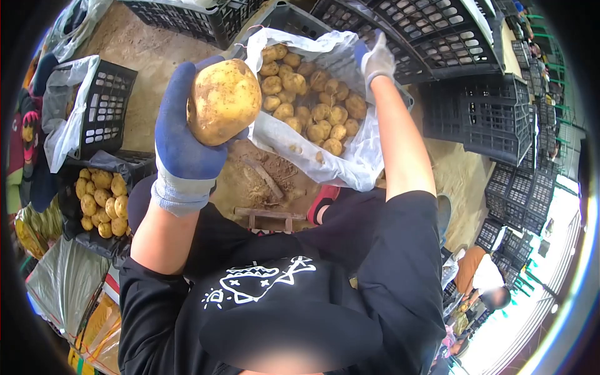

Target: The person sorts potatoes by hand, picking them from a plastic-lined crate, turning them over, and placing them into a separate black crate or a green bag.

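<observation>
A large yellow potato point(225, 100) with brown soil marks rests in the grasp of my left hand point(187, 137), which wears a blue and grey work glove. It is held up close to the camera, left of a plastic-lined crate. My right hand point(377, 61), in a similar glove, is at the far right side of that crate beside the white plastic liner point(353, 169), fingers apart. Many smaller potatoes point(312, 100) lie inside the liner. Part of the crate's rim point(290, 19) shows behind it.
To the left, a dark-lined crate holds more potatoes point(103, 200). Another black crate point(109, 109) stands above it. Stacked black crates point(475, 112) line the right side. A low wooden frame point(269, 215) is by my legs. Another person point(478, 275) bends at far right.
</observation>
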The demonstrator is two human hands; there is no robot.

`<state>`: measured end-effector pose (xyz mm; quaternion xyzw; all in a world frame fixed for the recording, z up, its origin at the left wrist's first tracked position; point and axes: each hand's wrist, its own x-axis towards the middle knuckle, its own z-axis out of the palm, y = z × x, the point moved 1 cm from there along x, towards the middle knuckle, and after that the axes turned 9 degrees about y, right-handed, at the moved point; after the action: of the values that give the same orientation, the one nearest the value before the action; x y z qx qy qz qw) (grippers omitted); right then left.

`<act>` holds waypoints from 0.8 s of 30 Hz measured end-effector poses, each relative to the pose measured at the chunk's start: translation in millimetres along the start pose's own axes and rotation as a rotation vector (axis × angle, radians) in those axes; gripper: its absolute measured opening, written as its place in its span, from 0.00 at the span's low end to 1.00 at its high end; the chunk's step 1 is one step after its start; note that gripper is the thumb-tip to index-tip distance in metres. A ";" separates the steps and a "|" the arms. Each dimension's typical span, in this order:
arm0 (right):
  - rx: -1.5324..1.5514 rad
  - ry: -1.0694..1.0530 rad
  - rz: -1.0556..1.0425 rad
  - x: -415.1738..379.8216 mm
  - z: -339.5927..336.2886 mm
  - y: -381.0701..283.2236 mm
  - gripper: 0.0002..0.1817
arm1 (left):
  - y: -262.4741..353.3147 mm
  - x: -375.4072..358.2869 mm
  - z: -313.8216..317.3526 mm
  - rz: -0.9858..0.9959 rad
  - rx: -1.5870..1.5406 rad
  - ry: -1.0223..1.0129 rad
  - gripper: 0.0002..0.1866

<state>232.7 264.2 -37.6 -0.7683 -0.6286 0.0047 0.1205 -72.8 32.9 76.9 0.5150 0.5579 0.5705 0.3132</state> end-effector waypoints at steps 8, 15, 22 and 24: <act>0.064 -0.385 -0.379 -72.2 -16.6 -14.3 0.18 | 3.5 -15.0 1.6 0.128 0.125 0.119 0.46; -0.125 -0.725 -0.411 -109.7 103.0 -17.7 0.39 | 16.0 -4.5 1.5 -0.387 0.044 -0.076 0.45; -0.107 -0.598 -0.322 -99.5 163.6 -60.7 0.42 | -13.4 -17.2 0.6 -0.021 0.074 -0.013 0.41; -0.137 -0.659 -0.239 -91.5 167.7 -66.7 0.43 | -6.1 -10.3 6.2 -0.013 0.089 0.008 0.39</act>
<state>122.6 217.9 -200.8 -0.6529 -0.7181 0.1958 -0.1407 -65.5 26.4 67.7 0.5224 0.5875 0.5450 0.2914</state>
